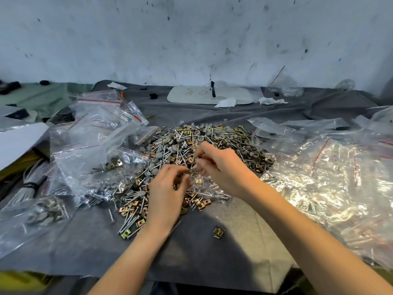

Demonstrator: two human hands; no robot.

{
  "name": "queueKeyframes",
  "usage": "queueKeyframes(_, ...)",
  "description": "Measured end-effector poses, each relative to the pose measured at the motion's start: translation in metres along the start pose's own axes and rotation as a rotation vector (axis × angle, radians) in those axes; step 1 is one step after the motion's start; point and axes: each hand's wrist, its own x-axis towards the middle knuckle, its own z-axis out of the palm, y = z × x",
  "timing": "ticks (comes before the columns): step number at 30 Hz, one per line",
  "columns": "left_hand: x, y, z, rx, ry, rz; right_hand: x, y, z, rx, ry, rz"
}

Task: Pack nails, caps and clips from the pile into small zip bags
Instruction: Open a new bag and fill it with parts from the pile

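Left hand pinching small zip bag, right hand pinching its rim, above pile

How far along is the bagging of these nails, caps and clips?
Early to midway, I'd judge. Done: a filled bag lies at the near left, and a heap of bags sits right, contents unclear. In hand: the left hand and right hand pinch a small clear bag over the pile. Left: the pile is large, with loose zip bags waiting beside it.
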Motion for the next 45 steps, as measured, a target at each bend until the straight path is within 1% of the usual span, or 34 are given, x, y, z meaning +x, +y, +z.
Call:
queueKeyframes(4, 0.006, 0.009, -0.005, 0.066, -0.032, 0.182, -0.003, 0.001, -0.006, 0.001, 0.064, -0.003)
queueKeyframes(8, 0.014, 0.016, -0.009, 0.085, -0.096, 0.264, -0.006, 0.001, -0.023, 0.0, 0.118, -0.011)
queueKeyframes(12, 0.033, 0.037, -0.012, 0.096, -0.126, 0.349, -0.01, -0.005, -0.049, -0.137, 0.17, -0.098)
queueKeyframes(18, 0.072, 0.08, -0.017, 0.084, -0.195, 0.617, -0.017, -0.011, -0.095, -0.289, 0.212, -0.11)
queueKeyframes(23, 0.084, 0.095, -0.015, 0.103, -0.235, 0.678, -0.024, -0.01, -0.109, -0.272, 0.262, -0.106)
queueKeyframes(25, 0.085, 0.098, -0.013, 0.096, -0.244, 0.682, -0.027, -0.007, -0.111, -0.259, 0.306, -0.097)
queueKeyframes(27, 0.087, 0.098, -0.012, 0.07, -0.244, 0.676, -0.03, -0.001, -0.11, -0.205, 0.4, -0.108)
queueKeyframes(29, 0.089, 0.097, -0.012, 0.053, -0.237, 0.665, -0.037, 0.008, -0.104, -0.04, 0.441, -0.078)
queueKeyframes(33, 0.089, 0.095, -0.008, 0.056, -0.257, 0.654, -0.048, 0.039, -0.07, 0.294, 0.445, 0.056)
queueKeyframes(35, 0.086, 0.092, -0.003, 0.057, -0.306, 0.679, -0.051, 0.055, -0.049, 0.404, 0.477, 0.112)
queueKeyframes(36, 0.084, 0.088, 0.0, 0.056, -0.338, 0.678, -0.053, 0.062, -0.039, 0.418, 0.527, 0.129)
queueKeyframes(37, 0.083, 0.084, 0.002, 0.051, -0.364, 0.644, -0.053, 0.067, -0.029, 0.419, 0.606, 0.142)
queueKeyframes(39, 0.082, 0.071, 0.005, 0.055, -0.364, 0.477, -0.055, 0.073, -0.013, 0.391, 0.808, 0.138)
queueKeyframes(40, 0.081, 0.062, 0.005, 0.093, -0.365, 0.375, -0.057, 0.075, -0.005, 0.35, 0.902, 0.108)
queueKeyframes(41, 0.079, 0.052, 0.006, 0.17, -0.41, 0.294, -0.058, 0.076, 0.003, 0.285, 0.974, 0.057)
queueKeyframes(43, 0.07, 0.033, 0.01, 0.405, -0.636, 0.226, -0.062, 0.078, 0.015, 0.128, 1.038, -0.042)
queueKeyframes(44, 0.064, 0.025, 0.012, 0.53, -0.752, 0.232, -0.064, 0.08, 0.019, 0.071, 1.053, -0.074)
queueKeyframes(45, 0.058, 0.018, 0.013, 0.629, -0.829, 0.25, -0.065, 0.08, 0.021, 0.032, 1.069, -0.101)
